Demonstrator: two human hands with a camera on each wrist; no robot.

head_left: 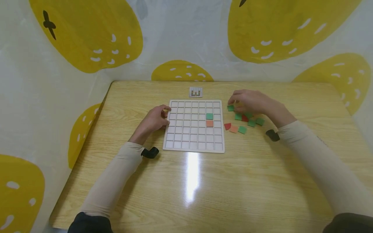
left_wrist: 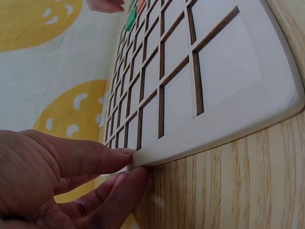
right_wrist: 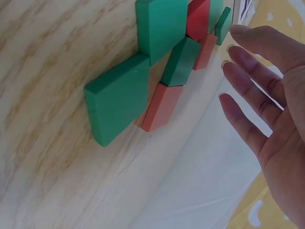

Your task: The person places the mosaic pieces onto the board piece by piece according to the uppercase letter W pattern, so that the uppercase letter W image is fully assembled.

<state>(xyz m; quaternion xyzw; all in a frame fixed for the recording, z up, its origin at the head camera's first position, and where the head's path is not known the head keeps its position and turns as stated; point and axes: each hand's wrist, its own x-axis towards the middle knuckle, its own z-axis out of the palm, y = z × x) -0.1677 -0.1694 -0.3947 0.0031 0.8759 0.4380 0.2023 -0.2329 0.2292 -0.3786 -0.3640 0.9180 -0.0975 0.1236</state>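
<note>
A white square grid board [head_left: 193, 146] lies on the table. In it sit a green tile [head_left: 209, 116] and, directly below, an orange tile [head_left: 209, 123]. My left hand [head_left: 152, 119] holds the board's left edge, thumb on the rim and fingers at the side, as the left wrist view shows. My right hand [head_left: 253, 101] is above the loose tiles right of the board. Its fingers [right_wrist: 248, 112] are loosely bent, with the thumb tip close to a single green tile [right_wrist: 223, 26]; whether they touch, I cannot tell. Nothing is visibly held in it.
Loose green, red and orange tiles lie right of the board, among them a red quarter-round piece [head_left: 227, 126] and an orange square [head_left: 233, 129]. A small pattern card [head_left: 196, 92] lies behind the board. A patterned curtain [head_left: 186, 38] borders the wooden table [head_left: 233, 181].
</note>
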